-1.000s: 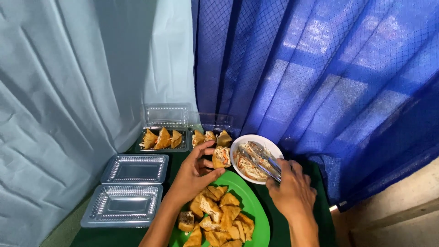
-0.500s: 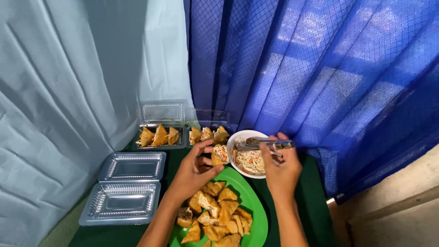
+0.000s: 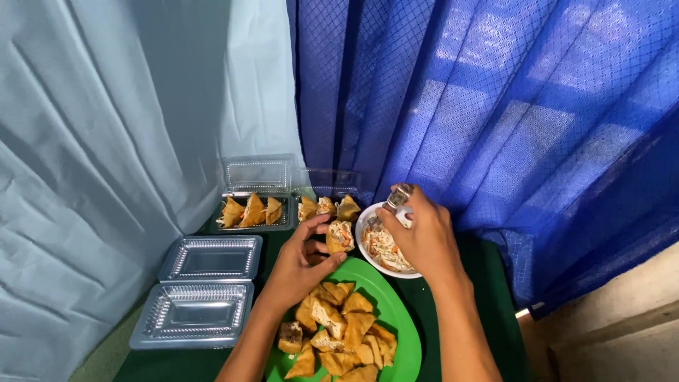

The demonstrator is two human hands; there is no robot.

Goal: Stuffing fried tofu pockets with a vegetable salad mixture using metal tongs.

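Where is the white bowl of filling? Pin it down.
In the head view, the white bowl sits right of centre on the green-covered table, under the right hand, just above the green plate.

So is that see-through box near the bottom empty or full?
Empty. The clear box lies open, and only bare plastic shows inside; the left hand holds a stuffed fried piece.

- Open clamshell (image 3: 201,293): clear plastic, rectangular, near left on the green cloth, its two ribbed halves lying flat, one just beyond the other.
- Filled box (image 3: 256,205): clear plastic, far, centre-left, lid upright against the pale curtain, golden pieces inside.
- Second box (image 3: 332,189): clear, just right of it, before the blue curtain, lid up, also holding fried pieces.
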